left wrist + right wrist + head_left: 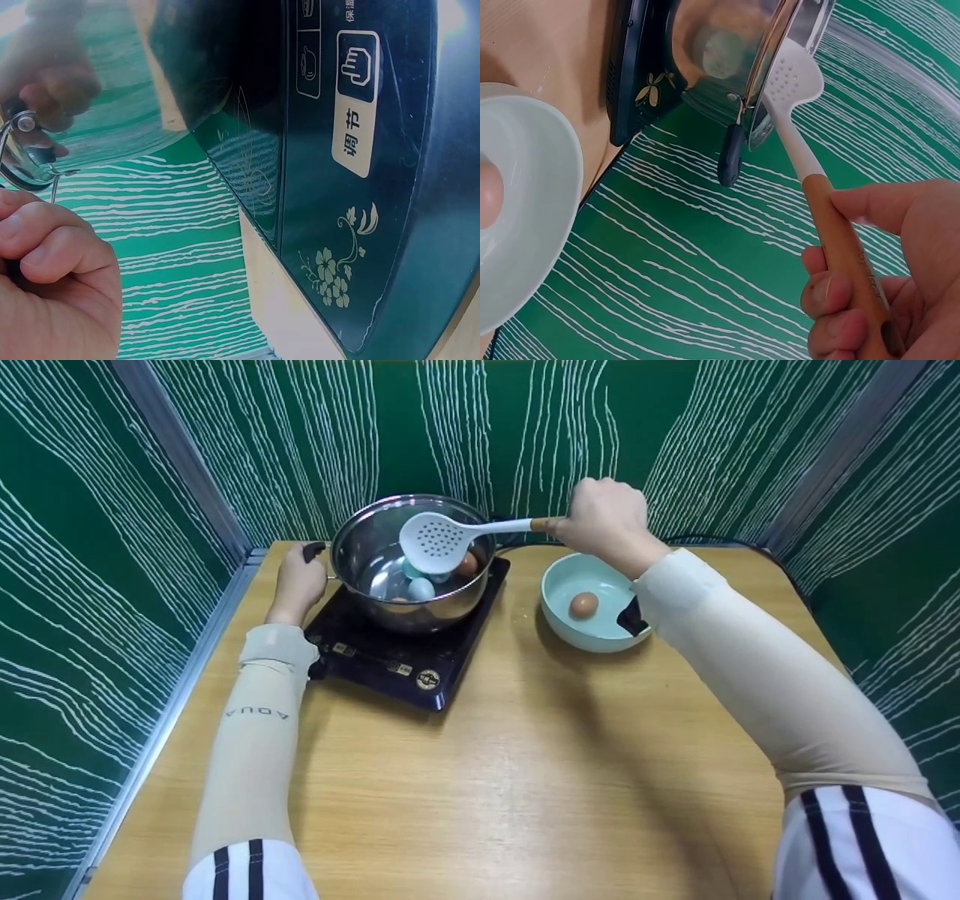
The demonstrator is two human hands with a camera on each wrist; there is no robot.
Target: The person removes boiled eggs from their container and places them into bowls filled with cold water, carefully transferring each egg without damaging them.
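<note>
My left hand (296, 583) grips the black side handle (313, 551) of a shiny steel pot (427, 619). In the left wrist view its fingers (64, 251) are curled beside the pot wall. The right hand (607, 514) holds a white skimmer (437, 544) by its wooden handle (844, 259), thumb along one side and fingers wrapped round the other. The skimmer's perforated head is over the pot's opening and covers part of what lies inside. Beneath it show a pale egg (421, 589) and a brown egg (469, 564); other contents are partly hidden.
The pot stands on a black induction cooker (375, 660) at the back left. Right of it, a mint-green bowl (589, 643) holds one brown egg (583, 605), below the right forearm. Green walls (510, 427) with white lines enclose the wooden table (510, 780) at the back and sides.
</note>
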